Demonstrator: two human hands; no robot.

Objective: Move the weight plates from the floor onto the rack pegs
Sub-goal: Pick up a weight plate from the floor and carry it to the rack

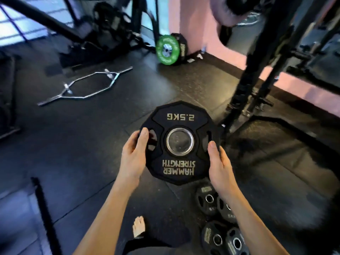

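Note:
A black 2.5 kg weight plate (179, 126) with a steel centre ring is held flat-on in front of me, above the floor. My left hand (133, 155) grips its left edge, thumb on the face beside a grip slot. My right hand (219, 162) grips its right edge, thumb on the front. Several more small black plates (207, 199) lie on the floor below my right forearm, near the bottom of the view. The black rack upright (246, 74) rises to the right of the held plate; I see no peg clearly.
A chrome hex bar (86, 85) lies on the black rubber floor at left. A green bumper plate (166, 49) leans by the pink wall at the back. My bare foot (138, 227) stands at the bottom centre. Dark machines fill the back left.

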